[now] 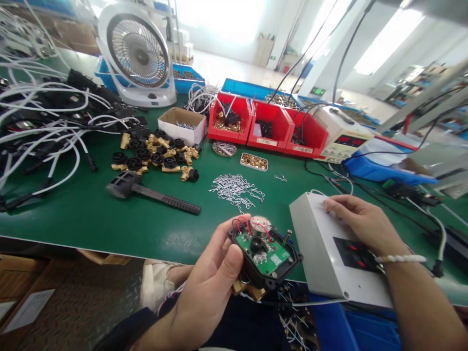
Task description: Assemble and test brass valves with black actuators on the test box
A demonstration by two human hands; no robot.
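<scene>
Near the table's front edge, my left hand (215,278) grips a black housing (256,273) with its open side up. Inside it show a green circuit board (272,258), red wires and a clear round disc (261,224); brass fittings stick out below. My right hand (351,214), with a beaded bracelet (400,259) at the wrist, rests over a grey box (316,239) to the right. Its thumb and fingertips are pinched together at the box's top; what they hold, if anything, is too small to name.
Behind my hands lie metal clips (234,189). A mallet (164,197), brass valves (161,153) and white cables (54,126) are at left. Red bins (270,129), a fan (139,53) and a power supply (340,134) stand at the back.
</scene>
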